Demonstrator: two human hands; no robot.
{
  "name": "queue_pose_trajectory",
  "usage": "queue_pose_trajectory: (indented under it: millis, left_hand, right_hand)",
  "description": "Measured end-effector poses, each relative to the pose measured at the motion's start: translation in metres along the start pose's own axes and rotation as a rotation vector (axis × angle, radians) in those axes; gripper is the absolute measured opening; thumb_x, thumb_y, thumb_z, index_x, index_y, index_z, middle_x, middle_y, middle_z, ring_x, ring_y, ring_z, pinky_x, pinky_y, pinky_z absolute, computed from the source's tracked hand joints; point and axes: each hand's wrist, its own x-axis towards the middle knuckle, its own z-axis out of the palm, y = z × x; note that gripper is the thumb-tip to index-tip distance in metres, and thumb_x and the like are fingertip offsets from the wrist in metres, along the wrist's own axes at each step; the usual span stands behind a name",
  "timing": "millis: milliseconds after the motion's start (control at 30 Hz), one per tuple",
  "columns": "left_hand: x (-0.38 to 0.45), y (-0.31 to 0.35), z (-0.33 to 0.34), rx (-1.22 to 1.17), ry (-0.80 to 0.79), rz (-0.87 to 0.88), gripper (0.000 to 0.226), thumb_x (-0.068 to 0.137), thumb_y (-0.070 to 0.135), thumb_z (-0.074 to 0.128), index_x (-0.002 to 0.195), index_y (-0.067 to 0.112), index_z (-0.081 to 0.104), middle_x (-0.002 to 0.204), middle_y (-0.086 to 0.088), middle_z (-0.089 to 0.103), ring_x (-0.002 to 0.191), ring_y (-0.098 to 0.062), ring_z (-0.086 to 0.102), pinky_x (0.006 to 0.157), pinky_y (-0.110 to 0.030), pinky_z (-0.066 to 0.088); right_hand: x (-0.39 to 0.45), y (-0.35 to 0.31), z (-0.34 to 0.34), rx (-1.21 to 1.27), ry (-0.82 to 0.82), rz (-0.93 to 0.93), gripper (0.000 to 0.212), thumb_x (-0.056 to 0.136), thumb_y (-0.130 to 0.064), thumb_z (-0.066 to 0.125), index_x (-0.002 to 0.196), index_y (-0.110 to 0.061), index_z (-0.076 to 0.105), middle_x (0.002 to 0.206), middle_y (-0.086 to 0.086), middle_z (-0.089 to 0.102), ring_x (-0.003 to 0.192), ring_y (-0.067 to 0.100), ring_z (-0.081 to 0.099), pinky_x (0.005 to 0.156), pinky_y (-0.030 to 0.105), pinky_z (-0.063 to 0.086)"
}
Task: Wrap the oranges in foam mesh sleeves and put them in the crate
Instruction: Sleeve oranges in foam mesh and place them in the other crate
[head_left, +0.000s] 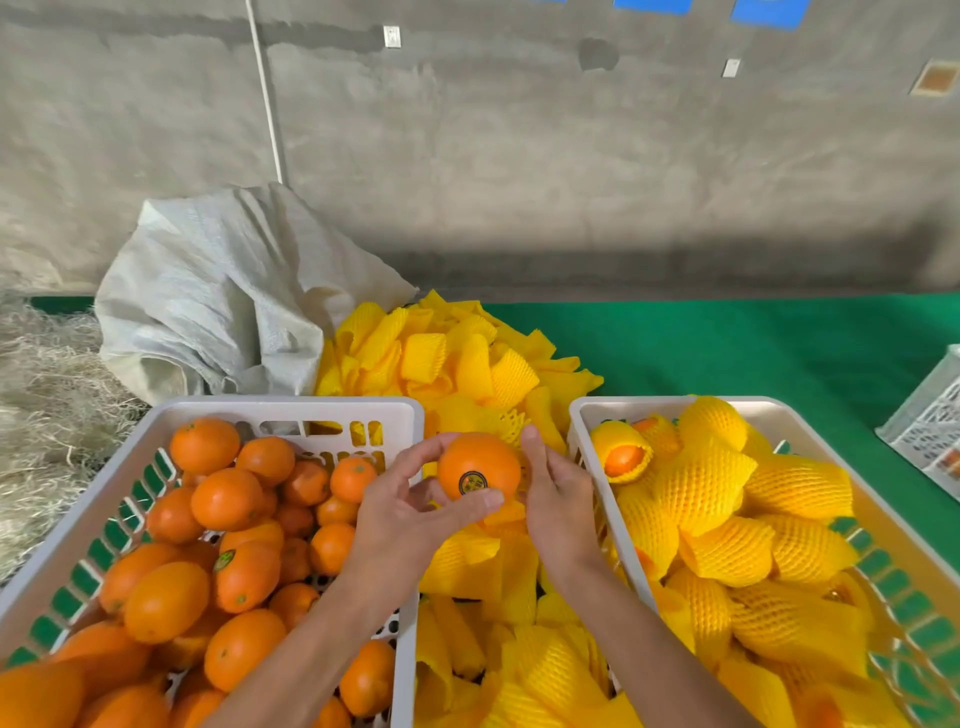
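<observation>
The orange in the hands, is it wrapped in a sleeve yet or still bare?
Bare. The orange, held by the left hand, shows smooth peel and a sticker; the right hand touches its side.

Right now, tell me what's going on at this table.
A person is packing fruit. The left hand holds a bare orange with a dark round sticker, thumb and fingers curled around it, above a pile of yellow foam sleeves. The right hand is beside the orange, its fingers on a sleeve behind it. The left crate holds unwrapped oranges; the right crate holds wrapped ones. The held orange is not yet sleeved.
</observation>
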Motion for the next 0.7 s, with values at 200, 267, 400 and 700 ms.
queue_pose_trajectory:
  millis: [200, 267, 400, 700]
  left_hand:
    - [0.002, 0.003, -0.01, 0.147, -0.155, -0.002, 0.062, 0.059, 0.044, 0.099, 0.116, 0.044, 0.076, 0.153, 0.019, 0.045, 0.128, 0.001, 0.056, 0.096, -0.032, 0.056]
    - [0.0, 0.005, -0.014, 0.142, -0.287, -0.025, 0.067, 0.056, 0.05, 0.097, 0.119, 0.045, 0.075, 0.153, 0.024, 0.045, 0.132, 0.006, 0.052, 0.096, -0.027, 0.056]
    - [-0.005, 0.005, -0.009, 0.112, -0.383, -0.086, 0.079, 0.051, 0.06, 0.097, 0.125, 0.046, 0.072, 0.152, 0.027, 0.046, 0.135, 0.007, 0.05, 0.096, -0.026, 0.055]
    - [0.002, 0.009, -0.017, -0.096, -0.25, -0.182, 0.061, 0.074, 0.045, 0.09, 0.124, 0.013, 0.075, 0.128, -0.016, 0.072, 0.123, -0.033, 0.067, 0.109, -0.053, 0.05]
  right_hand:
    - [-0.003, 0.0, -0.002, -0.016, -0.11, -0.153, 0.044, 0.107, -0.041, 0.046, 0.078, -0.012, 0.06, 0.07, 0.005, 0.058, 0.068, 0.02, 0.053, 0.066, 0.042, 0.049]
    - [0.0, 0.0, -0.003, -0.062, -0.081, -0.174, 0.042, 0.106, -0.039, 0.051, 0.074, -0.014, 0.059, 0.066, 0.001, 0.058, 0.065, 0.021, 0.052, 0.065, 0.042, 0.049]
    - [0.005, 0.008, -0.004, -0.349, 0.052, -0.259, 0.023, 0.095, -0.037, 0.071, 0.089, -0.014, 0.071, 0.07, -0.004, 0.066, 0.067, 0.018, 0.063, 0.063, 0.041, 0.055]
    - [-0.001, 0.0, -0.011, -0.07, -0.252, -0.174, 0.013, 0.102, -0.035, 0.061, 0.109, -0.032, 0.072, 0.096, 0.001, 0.074, 0.089, 0.028, 0.07, 0.075, 0.058, 0.059]
